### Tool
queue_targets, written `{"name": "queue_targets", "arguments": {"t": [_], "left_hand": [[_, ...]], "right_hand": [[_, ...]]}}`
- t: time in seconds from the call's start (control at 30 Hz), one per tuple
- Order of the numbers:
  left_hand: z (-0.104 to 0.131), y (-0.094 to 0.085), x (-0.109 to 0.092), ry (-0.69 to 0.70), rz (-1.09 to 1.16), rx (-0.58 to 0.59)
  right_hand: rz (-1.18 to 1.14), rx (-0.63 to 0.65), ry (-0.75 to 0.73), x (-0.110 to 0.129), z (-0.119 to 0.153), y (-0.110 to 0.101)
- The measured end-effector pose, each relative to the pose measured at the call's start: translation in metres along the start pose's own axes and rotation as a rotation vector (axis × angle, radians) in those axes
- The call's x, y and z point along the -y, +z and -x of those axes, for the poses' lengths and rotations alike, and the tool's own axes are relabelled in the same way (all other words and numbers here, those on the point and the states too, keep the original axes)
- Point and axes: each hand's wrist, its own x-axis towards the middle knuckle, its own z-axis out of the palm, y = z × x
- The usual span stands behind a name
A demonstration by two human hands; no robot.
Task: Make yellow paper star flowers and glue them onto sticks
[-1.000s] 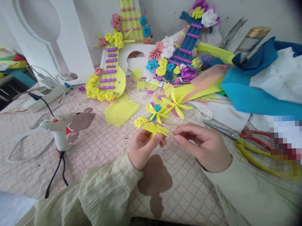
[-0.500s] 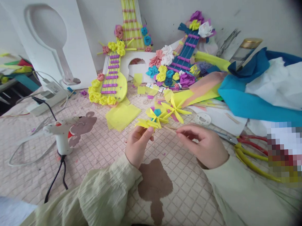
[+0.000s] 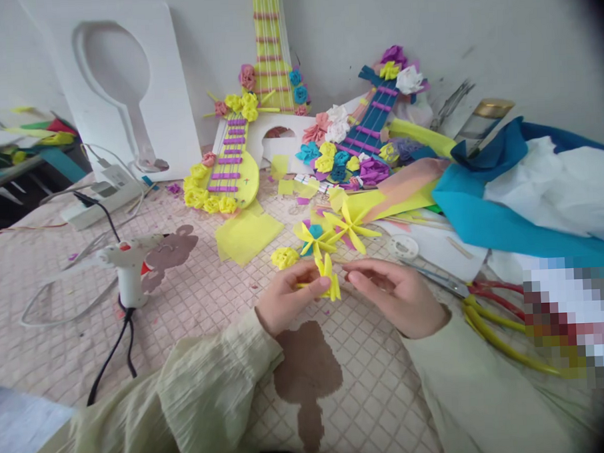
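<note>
My left hand pinches a small yellow paper flower with narrow petals, its stem end turned back into the fingers. Close on the right, my right hand is curled with thumb and forefinger nearly together. A thin pale stick seems to be at those fingertips, but I cannot make it out clearly. Just beyond the hands lie two yellow star-shaped flowers and a crumpled yellow rose. A blue rose is partly covered by one of the star-shaped flowers.
A white glue gun stands at left, its cable trailing forward. Red- and yellow-handled scissors lie at right. Flower-decorated toy instruments line the back beside a white cut-out board. Blue cloth-like sheets are heaped at right.
My left hand has turned and brought the yellow flower nearer my right hand, uncovering the yellow rose. My right hand stays close by. The view has shifted slightly.
</note>
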Motion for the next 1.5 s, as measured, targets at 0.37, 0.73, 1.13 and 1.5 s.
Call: {"name": "queue_targets", "arguments": {"t": [0.37,0.73,1.13,1.5], "left_hand": [[0.005,0.005,-0.003,0.007,-0.129,0.087],[0.005,0.006,0.0,-0.07,-0.031,0.03],[0.008,0.003,0.001,0.081,0.386,0.02],[0.013,0.001,0.0,0.301,0.264,0.003]], "right_hand": [[-0.184,0.032,0.067,0.0,0.005,0.011],[-0.362,0.1,0.19,0.004,0.004,0.01],[-0.665,0.218,0.265,-0.003,-0.003,0.004],[-0.89,0.325,0.293,-0.001,-0.004,0.0]]}}
